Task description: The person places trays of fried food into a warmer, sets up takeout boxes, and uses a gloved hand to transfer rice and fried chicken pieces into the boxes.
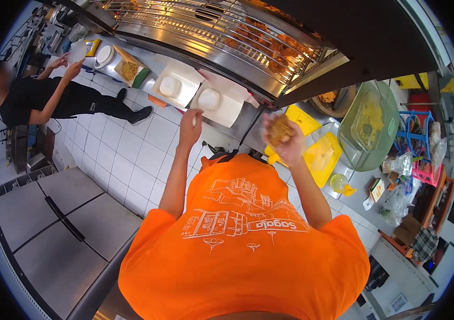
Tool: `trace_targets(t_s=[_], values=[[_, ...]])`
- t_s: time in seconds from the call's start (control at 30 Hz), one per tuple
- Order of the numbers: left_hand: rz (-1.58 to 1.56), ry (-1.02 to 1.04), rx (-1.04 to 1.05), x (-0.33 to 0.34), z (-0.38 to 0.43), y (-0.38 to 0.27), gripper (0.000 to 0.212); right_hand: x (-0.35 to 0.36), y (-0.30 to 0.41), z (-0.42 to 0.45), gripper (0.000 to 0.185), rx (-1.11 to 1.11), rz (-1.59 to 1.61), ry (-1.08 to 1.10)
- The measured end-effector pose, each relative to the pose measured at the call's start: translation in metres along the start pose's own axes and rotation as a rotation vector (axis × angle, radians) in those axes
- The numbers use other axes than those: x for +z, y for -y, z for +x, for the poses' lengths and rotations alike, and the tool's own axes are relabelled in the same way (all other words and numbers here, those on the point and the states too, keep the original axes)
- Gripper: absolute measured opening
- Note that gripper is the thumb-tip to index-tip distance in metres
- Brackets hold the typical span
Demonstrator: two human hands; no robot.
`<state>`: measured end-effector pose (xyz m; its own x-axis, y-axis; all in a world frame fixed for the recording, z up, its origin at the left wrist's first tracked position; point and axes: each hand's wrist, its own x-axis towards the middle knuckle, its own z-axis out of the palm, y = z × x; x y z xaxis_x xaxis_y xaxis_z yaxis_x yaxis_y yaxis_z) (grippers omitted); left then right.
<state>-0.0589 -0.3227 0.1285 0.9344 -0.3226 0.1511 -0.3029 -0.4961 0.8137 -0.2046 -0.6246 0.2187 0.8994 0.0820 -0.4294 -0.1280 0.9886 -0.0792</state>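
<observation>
A piece of fried chicken (280, 130) is in my right hand (291, 142), held over the counter near two yellow cutting boards (322, 156). My left hand (191, 126) is raised in front of the counter's edge, its fingers bent together; whether something small is between them cannot be told. Just beyond it are two open white paper boxes (227, 114), side by side, with a rounded white portion (209, 99) in each, perhaps wrapped rice. Above the boxes, more fried chicken (279, 50) lies on the wire racks of a lit display warmer (211, 36).
At the right stand a green plastic tub (391, 132), a bowl with fried food (337, 100) and a blue rack (415, 134). A box of noodles (129, 71) sits further left on the counter. A co-worker in black (39, 96) stands at the left, above a steel chest (67, 216).
</observation>
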Motion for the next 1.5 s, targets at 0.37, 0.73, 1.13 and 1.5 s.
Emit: trace_targets(t_s=[0.37,0.73,1.13,1.5], values=[[0.244,-0.040,0.354,0.001,0.030,0.001,0.034,-0.072,-0.091,0.201,0.033,-0.175,-0.717,-0.282],[0.053,-0.114,0.099,-0.005,-0.042,0.015,0.029,-0.032,-0.095,0.154,0.039,-0.836,-2.440,-0.384],[-0.013,0.177,-0.654,0.041,-0.174,0.164,0.016,-0.065,0.119,0.021,0.026,-1.056,-1.542,-0.792],[0.016,0.819,-0.900,0.038,-0.128,0.172,0.037,-0.064,0.280,0.092,0.042,-0.637,-1.640,-1.513]])
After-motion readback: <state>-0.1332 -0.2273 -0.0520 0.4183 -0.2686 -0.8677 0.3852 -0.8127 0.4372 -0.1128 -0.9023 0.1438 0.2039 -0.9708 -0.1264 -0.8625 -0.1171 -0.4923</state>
